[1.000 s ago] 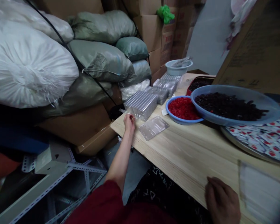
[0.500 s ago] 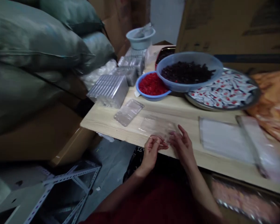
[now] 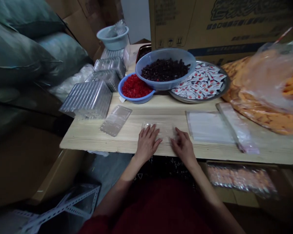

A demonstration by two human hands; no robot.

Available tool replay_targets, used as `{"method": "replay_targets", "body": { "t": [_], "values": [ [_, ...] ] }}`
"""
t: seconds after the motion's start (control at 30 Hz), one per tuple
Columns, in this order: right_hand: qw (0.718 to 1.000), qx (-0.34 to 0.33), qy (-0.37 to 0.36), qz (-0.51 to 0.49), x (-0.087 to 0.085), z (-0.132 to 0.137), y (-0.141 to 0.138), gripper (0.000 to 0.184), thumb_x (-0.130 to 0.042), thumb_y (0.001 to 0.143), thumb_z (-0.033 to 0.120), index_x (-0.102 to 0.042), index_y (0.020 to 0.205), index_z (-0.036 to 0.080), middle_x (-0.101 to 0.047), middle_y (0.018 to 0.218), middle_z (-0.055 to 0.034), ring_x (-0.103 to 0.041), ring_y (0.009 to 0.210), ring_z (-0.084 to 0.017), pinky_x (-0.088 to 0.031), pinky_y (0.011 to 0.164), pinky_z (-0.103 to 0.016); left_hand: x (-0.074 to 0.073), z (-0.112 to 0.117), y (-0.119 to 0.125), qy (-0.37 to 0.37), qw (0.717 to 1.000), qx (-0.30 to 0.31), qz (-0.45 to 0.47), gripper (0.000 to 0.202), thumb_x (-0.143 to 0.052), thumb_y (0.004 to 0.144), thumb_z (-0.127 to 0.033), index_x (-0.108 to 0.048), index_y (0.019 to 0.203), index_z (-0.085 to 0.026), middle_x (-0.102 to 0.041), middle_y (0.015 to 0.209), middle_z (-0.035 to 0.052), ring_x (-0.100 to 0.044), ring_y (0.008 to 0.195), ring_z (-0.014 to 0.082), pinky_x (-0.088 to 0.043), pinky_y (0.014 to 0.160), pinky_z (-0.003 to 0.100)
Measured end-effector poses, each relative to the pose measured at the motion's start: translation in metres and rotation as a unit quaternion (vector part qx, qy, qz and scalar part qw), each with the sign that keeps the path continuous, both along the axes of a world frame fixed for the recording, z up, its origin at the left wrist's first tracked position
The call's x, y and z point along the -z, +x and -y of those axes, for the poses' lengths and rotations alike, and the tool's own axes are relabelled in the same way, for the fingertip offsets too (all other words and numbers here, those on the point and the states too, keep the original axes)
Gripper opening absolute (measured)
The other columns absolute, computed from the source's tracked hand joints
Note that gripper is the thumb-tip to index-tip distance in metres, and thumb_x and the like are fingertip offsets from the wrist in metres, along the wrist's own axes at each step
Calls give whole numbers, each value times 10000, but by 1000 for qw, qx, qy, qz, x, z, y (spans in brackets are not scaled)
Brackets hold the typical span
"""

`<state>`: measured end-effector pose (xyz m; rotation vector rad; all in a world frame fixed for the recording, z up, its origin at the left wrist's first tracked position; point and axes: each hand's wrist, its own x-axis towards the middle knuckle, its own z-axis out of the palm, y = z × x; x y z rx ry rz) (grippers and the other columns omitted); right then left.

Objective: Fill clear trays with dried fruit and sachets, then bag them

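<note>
Clear tray (image 3: 165, 130) is lying near the surface's (image 3: 88, 134) front edge, long axis running along it, left grip (image 3: 146, 144) resting spread over its left end, right grip (image 3: 185, 148) sitting curled at its right; can't tell if pinching.

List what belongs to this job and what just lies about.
Probably the job's:
- clear plastic tray at the left hand and right hand
- loose tray
- stacked trays
- red-filled bowl
- dark-filled bowl

Seemingly just lying about:
- greenish sacks
- printed cardboard box
- metal frame
</note>
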<state>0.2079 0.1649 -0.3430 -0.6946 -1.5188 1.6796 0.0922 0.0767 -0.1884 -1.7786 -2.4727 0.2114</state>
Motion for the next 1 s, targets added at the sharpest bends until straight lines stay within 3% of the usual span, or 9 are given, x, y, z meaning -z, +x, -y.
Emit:
{"method": "replay_targets", "body": {
  "t": [0.13,0.27,0.37,0.47,0.53,0.63,0.77,0.9,1.0],
  "values": [
    [997,3,63,51,5,-8,21,430,-520,983,403,-612,1343,186,-544,1336,-153,-575,1181,-277,-484,1039,-475,16,1,0,4,998,-19,-53,436,-556,974,-407,-552,1388,-270,-431,1573,99,-492,1358,323,-332,1144,551],
    [997,43,60,29,5,-38,35,313,-512,992,379,-684,1188,205,-647,1203,-111,-619,1104,-254,-530,974,-446,15,6,6,40,997,-7,-65,473,-581,962,-363,-514,1423,-280,-440,1562,114,-503,1343,329,-411,1069,531],
    [990,116,83,15,0,-89,35,281,-513,991,369,-694,1128,204,-686,1118,-103,-641,974,-235,-561,832,-400,11,7,8,94,994,18,-57,552,-601,953,-299,-437,1480,-294,-461,1546,118,-474,1382,311,-396,1101,530],
    [967,211,144,18,-2,-160,20,266,-523,979,348,-704,1077,179,-708,1049,-111,-639,957,-242,-532,858,-414,5,6,6,145,988,34,-39,547,-596,947,-245,-441,1466,-317,-510,1502,108,-487,1372,299,-390,1114,534],
    [958,218,176,54,1,-208,0,265,-552,952,317,-719,1067,145,-709,1057,-134,-632,1002,-261,-497,926,-439,1,6,3,162,986,38,-29,502,-577,949,-213,-479,1430,-318,-552,1459,97,-512,1347,292,-402,1101,527],
    [967,150,159,128,4,-260,-35,220,-604,862,196,-739,1000,90,-721,1020,-157,-636,990,-268,-475,937,-431,-7,7,-1,183,982,34,-28,451,-558,952,-180,-522,1383,-308,-594,1402,83,-540,1312,276,-410,1090,505],
    [974,117,164,101,-15,-275,-74,235,-579,854,177,-741,1001,91,-734,985,-135,-644,931,-236,-474,870,-364,-30,-5,-15,218,975,20,-38,388,-557,954,-181,-565,1324,-296,-626,1346,78,-568,1270,260,-416,1082,477],
    [957,204,205,37,-49,-263,-89,213,-532,882,242,-705,841,126,-709,901,-112,-627,869,-210,-452,832,-324,-76,-46,-44,274,956,40,-95,285,-560,953,-201,-626,1224,-257,-670,1265,80,-606,1204,251,-440,1055,455],
    [944,222,226,90,-61,-262,-83,186,-572,846,276,-663,739,155,-683,804,-95,-603,778,-211,-425,744,-310,-112,-85,-66,335,932,59,-122,215,-558,955,-240,-664,1142,-222,-698,1185,82,-625,1153,240,-452,1040,422]
  ]
}}
